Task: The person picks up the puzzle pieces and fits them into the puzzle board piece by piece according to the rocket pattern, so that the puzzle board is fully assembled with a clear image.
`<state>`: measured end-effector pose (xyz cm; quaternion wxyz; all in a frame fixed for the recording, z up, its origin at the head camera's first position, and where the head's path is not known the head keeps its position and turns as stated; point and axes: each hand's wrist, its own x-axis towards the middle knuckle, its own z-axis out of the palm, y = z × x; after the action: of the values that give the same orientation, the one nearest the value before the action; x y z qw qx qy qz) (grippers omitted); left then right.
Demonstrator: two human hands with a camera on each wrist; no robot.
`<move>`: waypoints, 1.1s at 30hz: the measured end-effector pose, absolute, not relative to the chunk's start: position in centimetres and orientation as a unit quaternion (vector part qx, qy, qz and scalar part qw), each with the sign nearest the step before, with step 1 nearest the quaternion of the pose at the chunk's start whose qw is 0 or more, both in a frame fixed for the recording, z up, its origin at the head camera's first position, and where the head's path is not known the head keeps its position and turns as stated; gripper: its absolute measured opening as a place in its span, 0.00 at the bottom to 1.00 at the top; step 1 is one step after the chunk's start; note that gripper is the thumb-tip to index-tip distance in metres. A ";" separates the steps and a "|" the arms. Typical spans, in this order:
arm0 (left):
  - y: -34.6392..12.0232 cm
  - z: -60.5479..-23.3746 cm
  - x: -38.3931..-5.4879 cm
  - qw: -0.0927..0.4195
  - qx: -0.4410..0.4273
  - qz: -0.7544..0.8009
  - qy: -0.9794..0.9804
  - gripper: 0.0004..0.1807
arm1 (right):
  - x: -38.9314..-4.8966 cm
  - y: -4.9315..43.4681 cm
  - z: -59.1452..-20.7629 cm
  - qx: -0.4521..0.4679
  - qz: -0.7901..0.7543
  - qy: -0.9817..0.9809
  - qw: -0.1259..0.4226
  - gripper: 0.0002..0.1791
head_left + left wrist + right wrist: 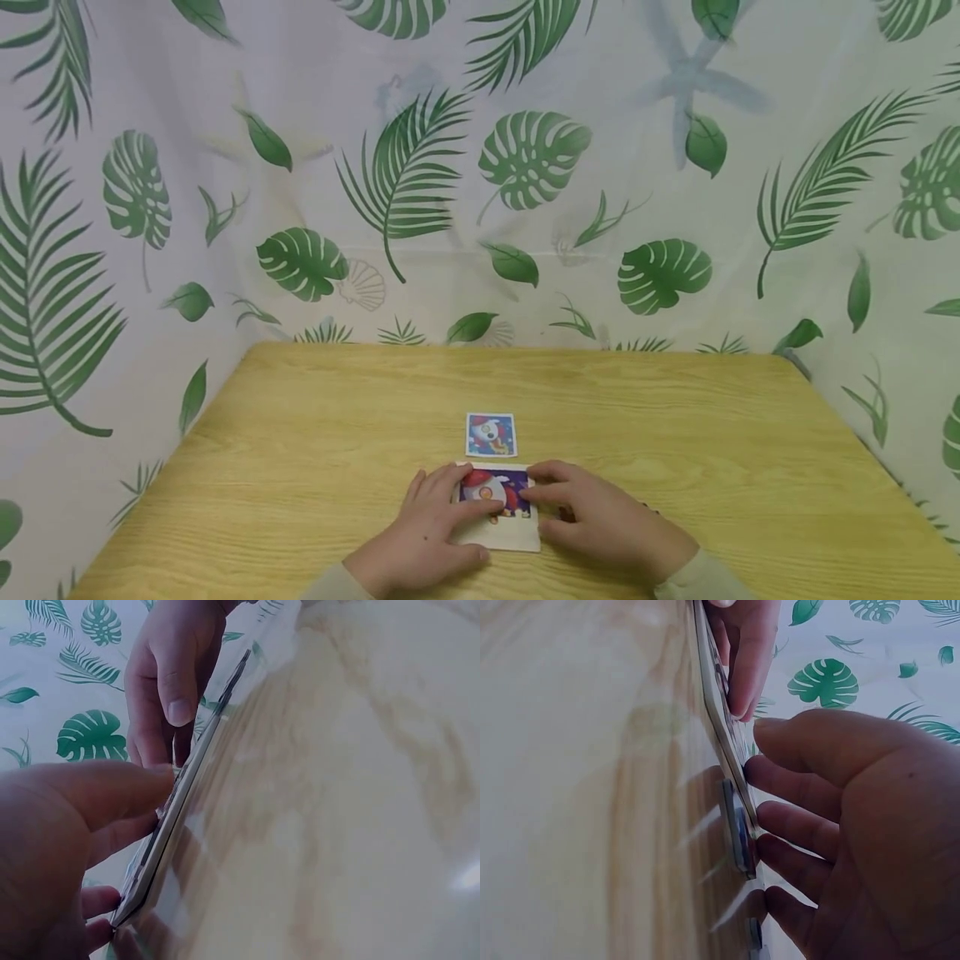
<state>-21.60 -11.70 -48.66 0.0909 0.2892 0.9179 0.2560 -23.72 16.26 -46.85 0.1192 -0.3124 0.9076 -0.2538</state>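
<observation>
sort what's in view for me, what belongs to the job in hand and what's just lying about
Part of the job:
- picture board, part-filled, under both hands
- small flat pieces beside it
- picture card behind it, probably the reference

Just there:
- wood-grain table
- leaf-print backdrop
Nothing clearly stray shows.
</observation>
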 end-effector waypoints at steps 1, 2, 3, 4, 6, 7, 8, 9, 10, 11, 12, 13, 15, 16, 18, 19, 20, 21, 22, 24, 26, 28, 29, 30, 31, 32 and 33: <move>-11.6 -48.7 -21.6 0.088 0.289 0.253 0.919 0.30 | -23.7 16.3 -46.9 -0.313 -0.255 0.907 0.120 0.23; -11.6 -48.7 -21.6 0.087 0.289 0.251 0.920 0.30 | -23.8 16.3 -46.9 -0.314 -0.257 0.906 0.121 0.23; -11.6 -48.7 -21.5 0.085 0.289 0.248 0.921 0.30 | -23.8 16.3 -46.9 -0.314 -0.258 0.906 0.121 0.24; -11.5 -48.7 -21.5 0.085 0.288 0.247 0.921 0.30 | -23.8 16.3 -46.8 -0.315 -0.258 0.905 0.121 0.24; -11.5 -48.6 -21.5 0.084 0.287 0.246 0.922 0.30 | -23.8 16.4 -46.7 -0.315 -0.260 0.904 0.122 0.24; -11.5 -48.6 -21.5 0.084 0.286 0.248 0.922 0.30 | -23.7 16.4 -46.7 -0.315 -0.261 0.904 0.123 0.24; -11.5 -48.5 -21.5 0.086 0.284 0.250 0.922 0.30 | -23.7 16.4 -46.7 -0.314 -0.261 0.904 0.123 0.23; -11.5 -48.5 -21.6 0.088 0.282 0.254 0.921 0.30 | -23.7 16.4 -46.6 -0.313 -0.263 0.904 0.123 0.23; -11.5 -48.5 -21.6 0.090 0.280 0.260 0.920 0.30 | -23.7 16.4 -46.6 -0.311 -0.264 0.905 0.125 0.23; -11.5 -48.5 -21.7 0.091 0.278 0.267 0.918 0.31 | -23.7 16.4 -46.5 -0.310 -0.265 0.904 0.125 0.23; -11.6 -48.5 -21.7 0.092 0.276 0.272 0.917 0.32 | -23.7 16.4 -46.5 -0.309 -0.267 0.904 0.125 0.23; -11.6 -48.5 -21.8 0.093 0.273 0.277 0.917 0.33 | -23.7 16.4 -46.5 -0.309 -0.268 0.904 0.125 0.23; -11.8 -48.4 -21.9 0.095 0.267 0.282 0.917 0.35 | -23.7 16.3 -46.5 -0.305 -0.272 0.904 0.128 0.23; -11.9 -48.4 -21.9 0.096 0.264 0.284 0.917 0.36 | -23.7 16.3 -46.5 -0.303 -0.274 0.903 0.130 0.24; -12.2 -48.3 -21.9 0.095 0.260 0.275 0.921 0.37 | -23.7 16.3 -46.6 -0.298 -0.279 0.903 0.135 0.24; -12.3 -48.3 -22.0 0.097 0.258 0.272 0.922 0.38 | -23.7 16.3 -46.7 -0.292 -0.281 0.903 0.141 0.24; -12.4 -48.3 -22.0 0.098 0.258 0.269 0.923 0.38 | -23.7 16.3 -46.8 -0.286 -0.283 0.904 0.145 0.24; -12.6 -48.3 -22.0 0.100 0.258 0.268 0.923 0.39 | -23.6 16.3 -46.8 -0.286 -0.282 0.904 0.145 0.24; -12.8 -48.4 -22.1 0.100 0.258 0.267 0.923 0.39 | -23.6 16.3 -46.9 -0.285 -0.284 0.904 0.146 0.24; -13.1 -48.4 -22.2 0.102 0.258 0.267 0.923 0.41 | -23.6 16.3 -46.9 -0.283 -0.282 0.905 0.144 0.24; -13.3 -48.4 -22.4 0.104 0.261 0.269 0.921 0.42 | -23.7 16.4 -46.8 -0.282 -0.280 0.907 0.139 0.24; -13.5 -48.4 -22.5 0.106 0.262 0.268 0.921 0.42 | -23.8 16.4 -46.7 -0.278 -0.280 0.909 0.135 0.24; -13.6 -48.4 -22.5 0.107 0.263 0.267 0.921 0.42 | -23.9 16.4 -46.7 -0.275 -0.280 0.910 0.133 0.24; -13.7 -48.4 -22.5 0.107 0.264 0.265 0.921 0.42 | -23.9 16.5 -46.6 -0.274 -0.283 0.910 0.129 0.24; -13.8 -48.4 -22.5 0.106 0.265 0.263 0.921 0.42 | -23.9 16.7 -46.5 -0.271 -0.284 0.911 0.124 0.24; -13.8 -48.4 -22.5 0.105 0.267 0.262 0.921 0.41 | -23.9 16.9 -46.4 -0.269 -0.285 0.912 0.118 0.25; -13.9 -48.4 -22.6 0.103 0.268 0.262 0.921 0.41 | -23.9 17.1 -46.3 -0.265 -0.285 0.914 0.113 0.25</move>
<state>-22.57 -13.90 -48.43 0.1031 0.2675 0.9214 0.2623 -23.94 17.10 -46.32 0.1132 -0.2654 0.9140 -0.2853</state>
